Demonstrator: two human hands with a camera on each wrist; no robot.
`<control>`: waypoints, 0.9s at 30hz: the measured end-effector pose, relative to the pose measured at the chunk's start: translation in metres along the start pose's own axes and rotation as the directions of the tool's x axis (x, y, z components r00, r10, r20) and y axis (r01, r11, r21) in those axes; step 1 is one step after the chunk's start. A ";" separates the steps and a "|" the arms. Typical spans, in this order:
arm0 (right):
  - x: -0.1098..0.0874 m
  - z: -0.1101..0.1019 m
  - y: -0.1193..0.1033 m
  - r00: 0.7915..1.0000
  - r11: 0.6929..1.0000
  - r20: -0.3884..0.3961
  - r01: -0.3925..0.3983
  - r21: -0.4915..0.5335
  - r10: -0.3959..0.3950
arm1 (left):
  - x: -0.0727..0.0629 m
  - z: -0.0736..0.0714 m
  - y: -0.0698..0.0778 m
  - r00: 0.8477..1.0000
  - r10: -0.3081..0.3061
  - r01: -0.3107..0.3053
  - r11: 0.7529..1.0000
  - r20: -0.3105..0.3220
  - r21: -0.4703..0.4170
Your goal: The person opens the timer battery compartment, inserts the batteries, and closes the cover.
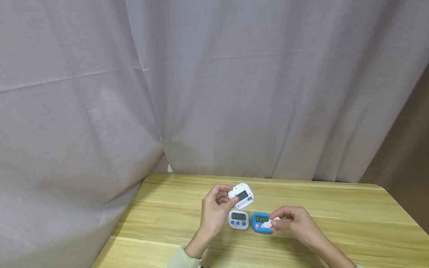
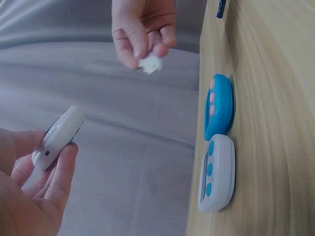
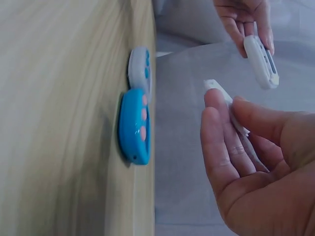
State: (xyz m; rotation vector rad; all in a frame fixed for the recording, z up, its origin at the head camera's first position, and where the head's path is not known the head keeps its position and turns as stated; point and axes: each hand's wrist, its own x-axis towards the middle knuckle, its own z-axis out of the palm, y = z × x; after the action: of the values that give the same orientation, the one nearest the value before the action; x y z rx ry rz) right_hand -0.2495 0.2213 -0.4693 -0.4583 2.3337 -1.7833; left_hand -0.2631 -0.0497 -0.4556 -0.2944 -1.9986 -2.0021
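Note:
My left hand [image 1: 214,210] holds a white digital timer [image 1: 242,195] by its edge, between thumb and fingers. Its back faces the head camera, with a dark rectangular panel and an uncovered battery slot along one side. In the left wrist view the same timer is seen edge-on. My right hand [image 1: 298,223] pinches a small white plastic piece [image 3: 226,101], which looks like a battery cover, between thumb and fingers. In the head view this piece overlaps a blue timer [image 1: 256,227] with pink buttons. Beside that lies a white timer [image 1: 238,227] with blue buttons.
Both lying timers rest face up, side by side on the wooden table [image 1: 167,208]. A dark blue battery-like cylinder [image 2: 221,9] lies at the top edge of the left wrist view. A grey curtain [image 1: 214,93] hangs along the table's far side and left.

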 end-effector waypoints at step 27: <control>-0.021 0.002 0.033 0.991 0.956 0.103 -0.054 -0.288 0.087 | 0.000 -0.001 -0.001 1.000 0.008 -0.008 1.000 0.016 0.013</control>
State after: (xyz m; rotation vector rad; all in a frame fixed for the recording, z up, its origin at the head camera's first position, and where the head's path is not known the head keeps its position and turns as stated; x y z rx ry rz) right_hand -0.2339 0.2349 -0.5023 -0.4952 2.4986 -1.3557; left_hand -0.2628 -0.0508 -0.4563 -0.3163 -2.0156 -1.9875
